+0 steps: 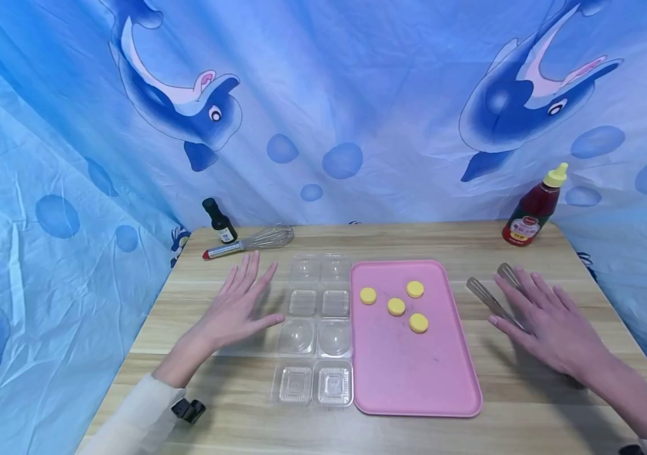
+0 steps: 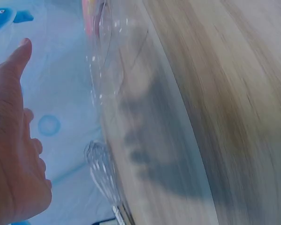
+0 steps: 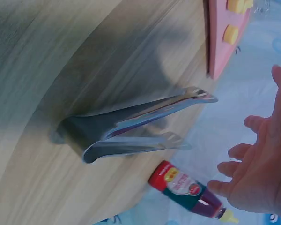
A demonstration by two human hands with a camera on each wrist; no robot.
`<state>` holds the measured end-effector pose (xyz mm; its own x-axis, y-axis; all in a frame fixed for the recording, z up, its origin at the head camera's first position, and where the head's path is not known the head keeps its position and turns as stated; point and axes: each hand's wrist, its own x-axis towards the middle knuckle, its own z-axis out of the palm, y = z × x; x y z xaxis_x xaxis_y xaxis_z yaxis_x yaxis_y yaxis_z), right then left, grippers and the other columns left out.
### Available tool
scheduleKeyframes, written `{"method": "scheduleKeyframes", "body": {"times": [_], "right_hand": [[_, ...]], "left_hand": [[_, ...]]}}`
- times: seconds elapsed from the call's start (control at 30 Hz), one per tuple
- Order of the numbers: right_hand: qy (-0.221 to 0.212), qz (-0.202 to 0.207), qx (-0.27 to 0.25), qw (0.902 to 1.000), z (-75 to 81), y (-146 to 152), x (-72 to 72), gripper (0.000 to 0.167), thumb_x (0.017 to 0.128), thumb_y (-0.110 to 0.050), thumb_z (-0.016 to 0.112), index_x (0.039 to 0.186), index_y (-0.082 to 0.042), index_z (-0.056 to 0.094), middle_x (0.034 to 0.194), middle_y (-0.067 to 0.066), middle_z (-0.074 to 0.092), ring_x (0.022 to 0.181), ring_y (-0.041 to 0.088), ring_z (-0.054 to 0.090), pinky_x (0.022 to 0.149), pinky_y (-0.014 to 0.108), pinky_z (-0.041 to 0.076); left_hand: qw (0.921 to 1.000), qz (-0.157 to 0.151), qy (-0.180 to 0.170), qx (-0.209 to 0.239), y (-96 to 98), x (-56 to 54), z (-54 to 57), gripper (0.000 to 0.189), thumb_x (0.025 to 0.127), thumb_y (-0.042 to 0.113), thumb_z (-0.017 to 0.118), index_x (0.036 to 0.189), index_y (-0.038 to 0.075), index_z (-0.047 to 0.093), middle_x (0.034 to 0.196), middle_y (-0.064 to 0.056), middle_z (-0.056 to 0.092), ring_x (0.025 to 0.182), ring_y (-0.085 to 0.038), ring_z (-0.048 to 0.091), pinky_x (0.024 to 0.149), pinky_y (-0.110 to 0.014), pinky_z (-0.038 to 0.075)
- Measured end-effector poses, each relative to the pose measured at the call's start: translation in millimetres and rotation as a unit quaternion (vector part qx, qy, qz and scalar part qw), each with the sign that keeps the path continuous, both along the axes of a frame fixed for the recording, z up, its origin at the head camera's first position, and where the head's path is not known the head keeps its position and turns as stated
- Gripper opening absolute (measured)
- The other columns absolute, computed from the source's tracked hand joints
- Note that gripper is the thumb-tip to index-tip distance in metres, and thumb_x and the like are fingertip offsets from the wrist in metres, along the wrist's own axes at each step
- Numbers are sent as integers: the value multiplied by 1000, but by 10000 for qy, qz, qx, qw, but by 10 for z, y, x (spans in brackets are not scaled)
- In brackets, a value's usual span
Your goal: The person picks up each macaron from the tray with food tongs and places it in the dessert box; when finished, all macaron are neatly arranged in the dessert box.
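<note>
Pink tray (image 1: 409,385) lies flat on the wooden worktop (image 1: 232,430), between the two hands. Four yellow rounds (image 1: 396,307) sit on it, all in its far half, spaced apart. That is every round in view.

Clear plastic containers (image 1: 335,384) just beside the tray's left edge: two columns, four rows, domed parts alternating with squarer ones, laid open. Touching the tray or not, cannot tell. No yellow round shows in any of them.

Left hand (image 1: 235,309) above the worktop beside the containers, fingers spread, thumb out toward the plastic; holds nothing. Its shadow falls on the wood below.

Right hand (image 1: 553,322) over the metal tongs (image 1: 491,302), fingers extended and a little apart, not gripping. Right wrist view shows a gap between hand and tongs; the tongs rest on the worktop, arms apart, tips pointing away from the person.

Progress, as judged: layout done, handling not begun. Rounds all on the tray, containers open, tongs not taken up. Any moving of rounds and any shutting of the plastic remain undone.

Far side: whisk (image 1: 269,237) lying near a small dark bottle (image 1: 222,224) at left; red sauce bottle (image 1: 528,218), yellow cap, upright at right. Neither hand touches these.
</note>
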<state>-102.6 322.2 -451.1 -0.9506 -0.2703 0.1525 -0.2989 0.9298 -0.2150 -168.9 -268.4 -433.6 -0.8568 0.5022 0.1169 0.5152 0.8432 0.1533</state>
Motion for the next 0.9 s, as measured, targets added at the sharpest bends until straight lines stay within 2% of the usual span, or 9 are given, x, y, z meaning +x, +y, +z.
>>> {"method": "scheduleKeyframes", "body": {"times": [0.1,0.23,0.4,0.6,0.7,0.77,0.83,0.9], "right_hand": [[-200,-23,-261,9995,-10,53,-61,89,104,-51,63,171,-12,19,170,33,21,156,53,18,127,69,10],[-611,-189,-729,9953,-31,118,-135,102,102,-49,69,171,-7,7,169,36,14,151,60,22,114,79,28],[-1190,-520,-1241,9837,-58,168,-183,114,100,-50,73,167,3,-3,167,42,6,147,67,20,110,83,27],[-1370,-897,-1406,9764,-124,209,-207,119,97,-51,76,165,9,0,161,47,12,142,70,23,109,83,29],[-1234,-1004,-1401,9773,-173,232,-200,117,94,-47,81,162,14,8,154,51,23,132,67,42,103,79,40],[-1145,-1051,-1420,9776,-204,245,-190,114,94,-43,83,161,17,12,150,52,29,115,57,54,93,72,50],[-1072,-1119,-1423,9776,-232,252,-184,111,93,-40,84,159,18,16,147,52,35,100,46,53,82,62,53],[-1021,-1197,-1421,9773,-255,254,-181,109,92,-38,85,158,19,20,144,52,39,92,41,51,74,52,51]], "left_hand": [[9995,-41,-223,226,95,-52,-19,114,93,72,65,172,19,2,174,-17,-19,161,-37,-12,131,-61,2],[9965,-101,-592,588,235,-120,-55,121,92,68,71,171,16,-5,174,-14,-21,162,-35,-12,131,-56,2],[9908,-279,-894,982,410,-187,-136,128,89,60,80,169,10,-7,175,-11,-15,163,-36,-5,132,-55,6],[9837,-521,-1126,1302,579,-209,-246,129,88,53,84,169,7,-4,176,-9,-9,163,-30,-3,131,-58,12],[9818,-665,-1178,1330,648,-211,-288,124,89,50,84,170,6,1,176,-9,-4,163,-32,3,130,-58,14],[9802,-736,-1225,1370,683,-214,-307,121,90,47,85,170,6,4,176,-8,-1,163,-34,8,130,-58,16],[9785,-769,-1311,1393,713,-220,-324,118,91,45,84,171,10,6,176,-7,2,162,-34,12,130,-57,17],[9780,-816,-1324,1390,732,-228,-347,114,91,45,83,171,11,8,176,-11,7,161,-36,17,129,-58,20]]}}
